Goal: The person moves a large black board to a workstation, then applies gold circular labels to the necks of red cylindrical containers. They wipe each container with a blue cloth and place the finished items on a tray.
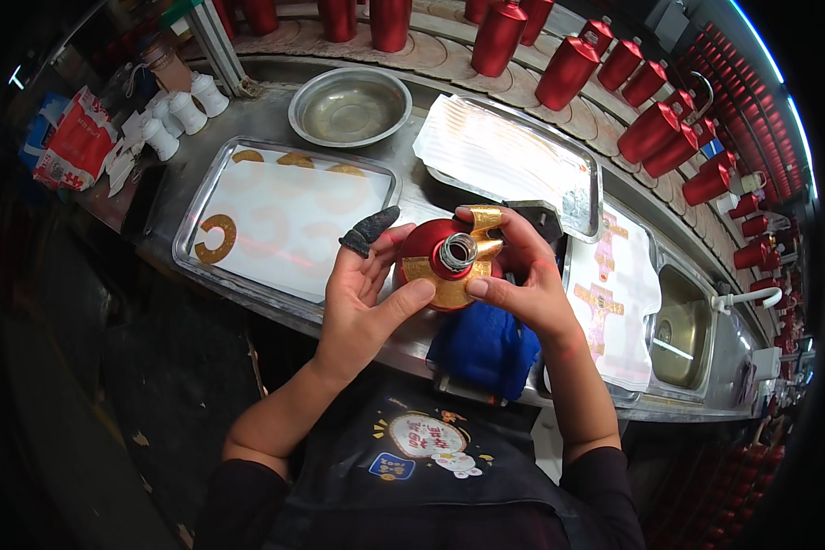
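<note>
**Pressing a Gold Collar Label onto the Red Bottle**

Both hands are working together at the middle of the steel bench, closed around one red bottle (435, 261) that is being held top-up above a blue cloth (484, 346). The left hand (362, 293) is cradling the bottle's side, its thumb pressing on the gold label (449, 291) and its forefinger wearing a dark finger cot (368, 231). The right hand (522, 275) is gripping the opposite side, its fingers folding the label's free end around the neck, just beside the silver mouth (457, 251).

Good practice for this step:
- Keeping the bottle steady with the left hand while the right hand is smoothing.
- Working outward from the pressed part, so that no crease is forming.
- Keeping the label's curve concentric with the neck.

Counts in view:
- Steel trays: two. The left tray (213, 165) is carrying four gold C-shaped labels (216, 238), one lying apart and three along the far edge; fainter outlines on the sheet are possibly empty backings.
- Round steel bowl (350, 105): one.
- White bottle caps (185, 112) at the left: about four.
- Red bottles on the conveyor (568, 71): too many, and too blurred near the rim, for a count.
</note>
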Motion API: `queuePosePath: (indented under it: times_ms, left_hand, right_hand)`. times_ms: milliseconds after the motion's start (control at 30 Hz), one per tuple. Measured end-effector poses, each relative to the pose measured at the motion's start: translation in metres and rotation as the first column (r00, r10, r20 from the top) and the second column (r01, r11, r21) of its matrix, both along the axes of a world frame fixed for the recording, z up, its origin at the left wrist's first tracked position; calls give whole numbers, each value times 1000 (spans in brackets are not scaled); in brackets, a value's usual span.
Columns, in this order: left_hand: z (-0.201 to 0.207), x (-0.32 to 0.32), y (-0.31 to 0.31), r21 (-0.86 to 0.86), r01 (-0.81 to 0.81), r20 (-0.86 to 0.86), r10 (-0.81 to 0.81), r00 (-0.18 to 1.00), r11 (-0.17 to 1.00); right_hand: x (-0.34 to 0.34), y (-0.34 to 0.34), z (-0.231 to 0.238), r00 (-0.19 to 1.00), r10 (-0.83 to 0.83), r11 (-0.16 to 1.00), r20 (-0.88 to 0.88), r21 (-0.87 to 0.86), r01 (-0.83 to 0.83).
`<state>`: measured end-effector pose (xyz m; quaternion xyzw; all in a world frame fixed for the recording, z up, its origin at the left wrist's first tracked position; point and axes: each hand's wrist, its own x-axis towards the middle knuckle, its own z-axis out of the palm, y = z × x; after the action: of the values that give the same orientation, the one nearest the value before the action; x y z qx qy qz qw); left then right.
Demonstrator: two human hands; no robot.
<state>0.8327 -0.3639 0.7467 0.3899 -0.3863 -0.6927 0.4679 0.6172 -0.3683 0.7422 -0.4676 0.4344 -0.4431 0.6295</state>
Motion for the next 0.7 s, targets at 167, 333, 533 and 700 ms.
queuePosePath:
  times_ms: [167,333,533,700]
  left_hand:
    - [0,3,4,-10,0,-29,0,1000,1000]
    - [-1,5,4,-22,6,-31,-6,1000,1000]
    - [1,7,2,-34,24,-31,-25,999,999]
    - [3,9,1,-48,42,-50,-45,998,998]
  right_hand:
    - [3,2,4,1000,12,1000,23,-10,-12]
    - [5,2,4,1000,3,1000,3,-3,-3]
    - [4,0,4,1000,26,1000,-18,-18,-26]
    - [1,-1,3,998,61,998,-34,34,-60]
